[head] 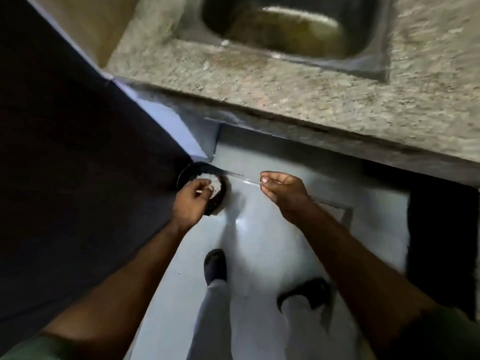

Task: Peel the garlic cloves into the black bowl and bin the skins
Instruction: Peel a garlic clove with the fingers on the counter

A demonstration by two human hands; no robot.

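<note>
The person wears a short-sleeved olive-green shirt whose sleeves (441,331) show at the lower corners, leaving both forearms and both hands (191,201) bare, with pale grey trousers (213,307) and dark slip-on shoes (215,265), no rings or watch showing.

Speckled grey-brown counter (298,81), pale grey floor (259,229), seemingly black bin (207,188) holding whitish skins (214,181).

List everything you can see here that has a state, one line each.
Bin: open, on the floor in the corner, pale skins inside.
Skins: white scraps under the left hand's fingers.
Left hand: over the bin, fingers curled on skins.
Right hand: held apart, loosely curled, nothing seen in it.
Sink: no dishes seen, stained.
</note>
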